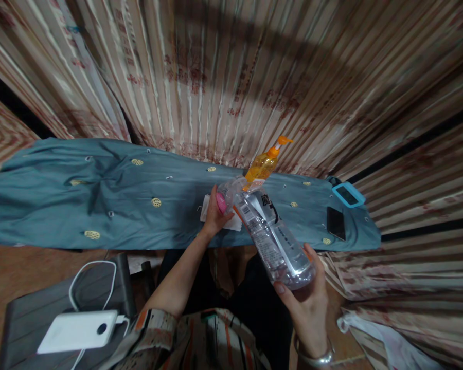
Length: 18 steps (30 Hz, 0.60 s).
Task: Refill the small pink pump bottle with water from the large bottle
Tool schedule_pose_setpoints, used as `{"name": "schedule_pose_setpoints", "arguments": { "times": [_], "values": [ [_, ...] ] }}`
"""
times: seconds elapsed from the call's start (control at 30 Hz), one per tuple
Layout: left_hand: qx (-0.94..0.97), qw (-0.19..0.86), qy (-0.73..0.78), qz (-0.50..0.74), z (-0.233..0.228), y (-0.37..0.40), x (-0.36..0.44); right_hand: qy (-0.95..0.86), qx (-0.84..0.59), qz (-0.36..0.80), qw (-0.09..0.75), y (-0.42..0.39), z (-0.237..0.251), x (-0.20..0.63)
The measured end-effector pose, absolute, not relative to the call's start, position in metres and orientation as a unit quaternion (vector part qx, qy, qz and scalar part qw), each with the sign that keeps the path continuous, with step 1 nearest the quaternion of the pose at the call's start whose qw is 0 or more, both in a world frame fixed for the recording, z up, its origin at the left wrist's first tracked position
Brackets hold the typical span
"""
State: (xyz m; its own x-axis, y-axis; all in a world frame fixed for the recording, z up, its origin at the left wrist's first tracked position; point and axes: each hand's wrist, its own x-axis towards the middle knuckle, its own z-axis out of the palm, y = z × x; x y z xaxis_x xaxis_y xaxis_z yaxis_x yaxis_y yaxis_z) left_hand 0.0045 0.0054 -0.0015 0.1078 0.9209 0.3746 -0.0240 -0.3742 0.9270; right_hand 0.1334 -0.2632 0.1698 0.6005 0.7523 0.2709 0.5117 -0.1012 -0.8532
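A striped curtain (254, 67) fills the background, hanging behind a long surface covered by a blue-green cloth (100, 195) with small yellow motifs. In front of that cloth, a clear plastic bottle (272, 236) lies tilted, its base toward the person and its neck pointing up and away over the cloth's near edge. The right hand (306, 300) cups the bottle's base, fingers wrapped around it and thumb across the front; a bracelet (316, 357) sits on that wrist. The left hand (216, 216) is at the bottle's neck, fingers closed on a pink cap (221, 203) right at the mouth. Under that hand a white tissue (219, 216) rests on the cloth. Just behind the bottle's neck stands an orange pump bottle (264, 164). Farther right on the cloth lie a dark phone (336, 223) and a device in a light-blue case (348, 195). At lower left, a white power bank (79, 331) with a cable rests on a grey surface.
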Motion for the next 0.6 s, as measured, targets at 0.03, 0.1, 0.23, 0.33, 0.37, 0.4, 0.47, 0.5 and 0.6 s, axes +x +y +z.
{"name": "schedule_pose_setpoints", "arguments": {
  "times": [0.03,0.1,0.23,0.33,0.37,0.4,0.47,0.5,0.6],
  "values": [
    [0.611,0.422,0.369,0.558,-0.0014,0.0055,0.0046,-0.427,-0.735,0.120,0.513,-0.2632,0.1697,0.1335],
    [0.610,0.423,0.371,0.559,-0.0013,0.0056,0.0051,-0.416,-0.737,0.133,0.515,-0.2632,0.1697,0.1335],
    [0.606,0.425,0.371,0.561,-0.0017,0.0057,0.0055,-0.408,-0.734,0.144,0.524,-0.2627,0.1708,0.1323],
    [0.608,0.426,0.367,0.561,-0.0009,0.0054,0.0043,-0.409,-0.733,0.137,0.526,-0.2621,0.1713,0.1318],
    [0.609,0.425,0.368,0.559,-0.0004,0.0051,0.0038,-0.408,-0.732,0.137,0.528,-0.2620,0.1712,0.1318],
    [0.611,0.426,0.369,0.556,0.0001,0.0049,0.0033,-0.407,-0.731,0.138,0.530,-0.2618,0.1710,0.1319],
    [0.615,0.427,0.369,0.551,0.0007,0.0045,0.0029,-0.401,-0.729,0.143,0.537,-0.2615,0.1706,0.1321],
    [0.615,0.428,0.369,0.551,0.0007,0.0044,0.0030,-0.398,-0.728,0.146,0.539,-0.2614,0.1705,0.1322],
    [0.610,0.423,0.375,0.555,-0.0006,0.0048,0.0042,-0.399,-0.727,0.145,0.540,-0.2615,0.1702,0.1323]
  ]
}}
